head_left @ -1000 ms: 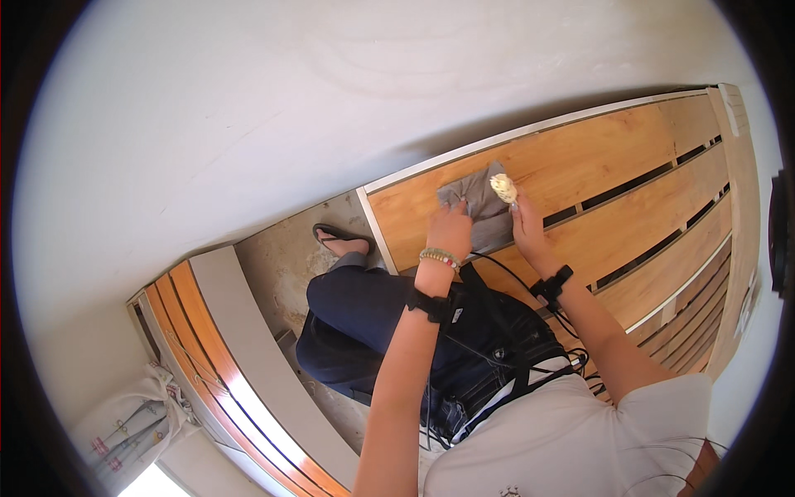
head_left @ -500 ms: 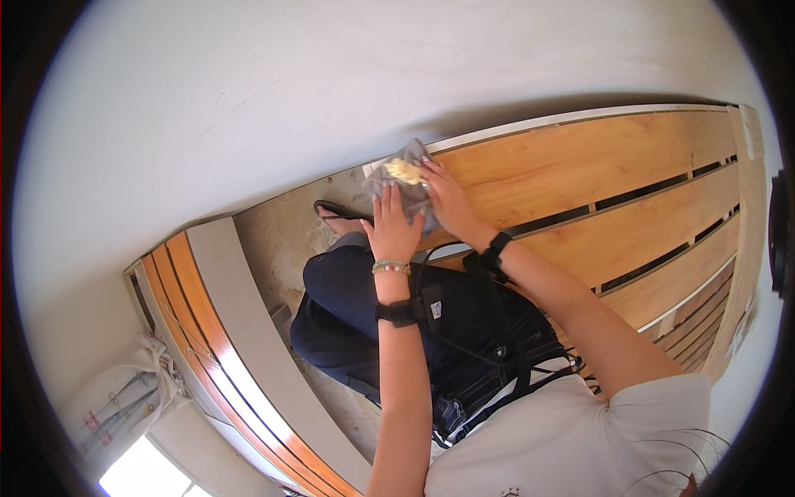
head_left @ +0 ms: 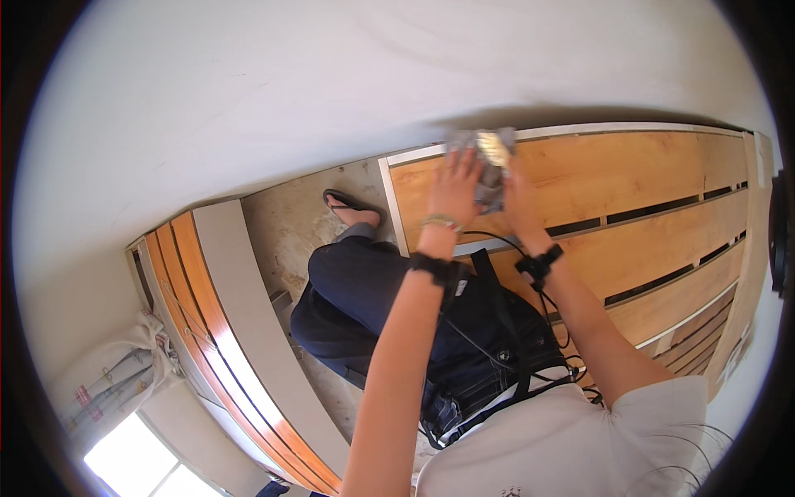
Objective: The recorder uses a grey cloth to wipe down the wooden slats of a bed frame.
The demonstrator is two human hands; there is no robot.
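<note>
A crumpled grey bundle (head_left: 490, 184) with a shiny pale-yellow patch is over the far left end of the wooden slats (head_left: 580, 170); I cannot tell whether it is cloth or a soft bag. My left hand (head_left: 455, 186) grips its left side, fingers pointing away from me and somewhat blurred. On its right side my right hand (head_left: 520, 199) has hold of it, with part of the fingers hidden. Whether the bundle rests on the slats or hangs just above them does not show.
A white wall (head_left: 331, 83) runs along the far side of the slatted frame. To the left stands a grey-and-orange panelled piece of furniture (head_left: 219, 323). Bare concrete floor (head_left: 286, 215) lies between, with my sandalled foot on it. Black cables (head_left: 551, 315) hang near my right wrist.
Both hands and the grey bundle have moved right, from the corner of the slatted frame to over the slats. The yellow patch has turned. My foot shows more fully.
</note>
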